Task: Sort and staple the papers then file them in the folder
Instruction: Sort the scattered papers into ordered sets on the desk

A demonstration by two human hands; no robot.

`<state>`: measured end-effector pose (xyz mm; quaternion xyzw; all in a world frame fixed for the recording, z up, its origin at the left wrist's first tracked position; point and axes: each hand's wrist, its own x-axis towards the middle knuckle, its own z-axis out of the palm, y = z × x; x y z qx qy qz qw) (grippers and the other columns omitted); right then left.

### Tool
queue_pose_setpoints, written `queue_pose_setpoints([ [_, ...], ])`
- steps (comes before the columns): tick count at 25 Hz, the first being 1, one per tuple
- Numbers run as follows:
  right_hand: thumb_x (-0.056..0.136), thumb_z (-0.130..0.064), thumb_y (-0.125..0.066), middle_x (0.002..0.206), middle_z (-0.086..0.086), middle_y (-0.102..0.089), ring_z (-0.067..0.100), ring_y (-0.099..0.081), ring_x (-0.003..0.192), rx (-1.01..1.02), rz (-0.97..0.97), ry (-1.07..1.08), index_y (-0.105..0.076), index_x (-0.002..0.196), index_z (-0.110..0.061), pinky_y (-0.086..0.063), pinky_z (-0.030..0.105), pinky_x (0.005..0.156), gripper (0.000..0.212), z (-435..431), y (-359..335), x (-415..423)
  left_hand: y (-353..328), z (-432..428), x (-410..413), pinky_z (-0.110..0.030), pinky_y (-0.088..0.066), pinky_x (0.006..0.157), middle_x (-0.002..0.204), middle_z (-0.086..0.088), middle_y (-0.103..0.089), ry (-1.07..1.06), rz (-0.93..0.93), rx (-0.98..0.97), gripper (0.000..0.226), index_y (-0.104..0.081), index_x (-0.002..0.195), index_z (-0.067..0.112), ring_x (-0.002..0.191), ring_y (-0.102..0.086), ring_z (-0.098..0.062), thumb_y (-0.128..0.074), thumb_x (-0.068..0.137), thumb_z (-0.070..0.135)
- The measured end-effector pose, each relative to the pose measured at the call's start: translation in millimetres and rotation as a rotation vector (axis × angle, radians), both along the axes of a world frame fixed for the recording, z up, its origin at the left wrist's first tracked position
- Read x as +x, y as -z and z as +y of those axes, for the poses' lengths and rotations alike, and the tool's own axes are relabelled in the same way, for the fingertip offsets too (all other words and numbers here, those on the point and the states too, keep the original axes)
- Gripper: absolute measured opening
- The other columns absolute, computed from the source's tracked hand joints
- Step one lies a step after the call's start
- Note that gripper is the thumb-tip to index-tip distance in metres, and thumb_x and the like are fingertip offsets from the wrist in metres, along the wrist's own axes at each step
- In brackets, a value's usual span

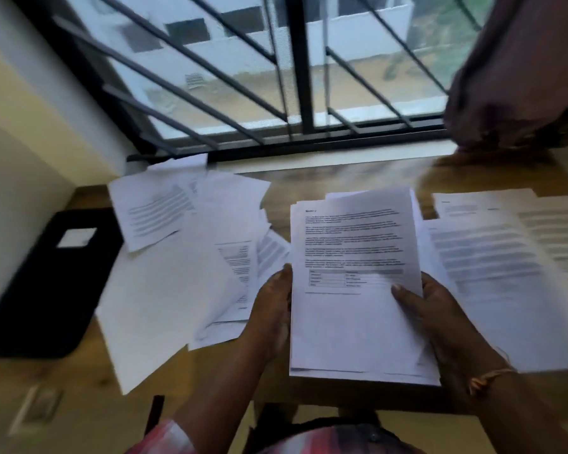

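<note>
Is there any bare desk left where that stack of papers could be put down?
There is bare wood in a strip between the window sill and the held stack, and at the near left corner before the black folder. Loose sheets crowd the left-centre; printed pages cover the right.

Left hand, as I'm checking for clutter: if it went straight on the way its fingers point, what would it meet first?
Probably the scattered papers: the left hand, gripping the held stack, points toward the window, and a printed sheet lies past its fingertips. It may pass above them; depth is unclear.
</note>
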<state>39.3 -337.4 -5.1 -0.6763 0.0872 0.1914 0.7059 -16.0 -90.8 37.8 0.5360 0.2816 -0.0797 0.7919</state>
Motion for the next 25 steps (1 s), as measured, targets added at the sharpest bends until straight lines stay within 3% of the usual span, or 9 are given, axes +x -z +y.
queue_pose_setpoints([
  [3,0.098,-0.011,-0.064,0.106,0.005,-0.078,0.025,-0.077,0.09,0.008,0.028,-0.152,-0.068,0.117,-0.02,-0.063,0.034,0.073,0.022,67.8,-5.5,6.1,11.9,65.4,-22.5,-0.05,-0.056,0.097,0.125,-0.01,-0.071,-0.086,-0.036,0.131,0.034,-0.056,0.135,0.013,0.112,-0.07,-0.031,-0.059,0.102,0.016],
  [5,0.099,-0.011,-0.063,0.101,0.001,-0.079,0.02,-0.077,0.086,0.004,0.029,-0.213,-0.068,0.116,-0.021,-0.062,0.027,0.066,0.021,108.3,-12.7,6.0,17.0,104.1,-33.2,-0.05,-0.055,0.098,0.127,-0.008,-0.07,-0.115,-0.045,0.203,0.033,-0.056,0.134,0.016,0.112,-0.07,-0.028,-0.059,0.102,0.013],
  [8,0.1,-0.011,-0.062,0.097,-0.002,-0.079,0.013,-0.076,0.08,-0.03,0.006,-0.206,-0.068,0.114,-0.021,-0.059,0.021,0.062,0.018,153.9,-17.8,7.6,16.9,161.2,-43.2,-0.036,-0.055,0.097,0.138,-0.007,-0.062,-0.087,0.05,0.545,0.035,-0.053,0.134,0.024,0.115,-0.065,-0.019,-0.063,0.1,0.022],
  [11,0.1,-0.015,-0.062,0.107,0.005,-0.077,0.013,-0.076,0.081,-0.081,0.007,-0.177,-0.066,0.124,-0.013,-0.058,0.018,0.06,0.024,185.1,-21.9,13.3,33.1,218.1,-63.4,-0.037,-0.03,0.119,0.166,-0.006,-0.025,0.333,0.253,1.196,0.087,-0.024,0.158,0.021,0.15,-0.028,-0.025,-0.071,0.09,0.049],
  [13,0.1,-0.015,-0.062,0.11,0.006,-0.075,0.011,-0.075,0.079,-0.101,0.006,-0.17,-0.064,0.126,-0.013,-0.057,0.016,0.058,0.026,202.0,-24.3,13.8,43.5,239.4,-75.7,-0.045,-0.017,0.125,0.17,-0.007,0.002,0.65,0.324,1.343,0.109,-0.006,0.162,0.02,0.156,-0.002,-0.028,-0.07,0.084,0.06],
  [15,0.101,-0.014,-0.061,0.11,0.006,-0.075,0.011,-0.075,0.079,-0.129,-0.001,-0.176,-0.063,0.126,-0.013,-0.056,0.016,0.058,0.026,216.0,-24.8,14.1,54.9,247.7,-83.2,-0.047,-0.016,0.124,0.17,-0.007,0.009,0.779,0.318,1.411,0.111,-0.002,0.162,0.021,0.156,0.004,-0.028,-0.069,0.084,0.063],
  [18,0.101,-0.01,-0.06,0.109,0.012,-0.076,0.017,-0.077,0.08,-0.137,-0.005,-0.191,-0.065,0.123,-0.012,-0.058,0.021,0.061,0.023,233.6,-25.2,11.1,68.1,256.5,-86.4,-0.042,-0.022,0.122,0.17,0.002,-0.002,0.626,0.224,1.423,0.09,-0.015,0.161,0.028,0.156,-0.006,-0.022,-0.057,0.091,0.064],
  [21,0.1,-0.008,-0.06,0.104,0.009,-0.077,0.016,-0.076,0.076,-0.14,0.002,-0.139,-0.067,0.117,-0.014,-0.059,0.022,0.06,0.02,247.2,-26.1,6.0,78.9,267.6,-91.0,-0.037,-0.029,0.118,0.166,0.007,-0.024,0.485,0.116,1.416,0.06,-0.039,0.153,0.031,0.151,-0.025,-0.017,-0.056,0.098,0.047],
  [25,0.1,-0.009,-0.059,0.113,0.012,-0.076,0.022,-0.076,0.09,-0.081,-0.046,-0.069,-0.067,0.124,-0.012,-0.062,0.027,0.07,0.025,243.0,-39.1,7.1,67.1,279.6,-88.1,-0.03,-0.046,0.1,0.143,0.003,-0.06,0.306,-0.06,1.362,0.023,-0.074,0.113,0.022,0.126,-0.057,-0.018,-0.06,0.098,0.033],
])
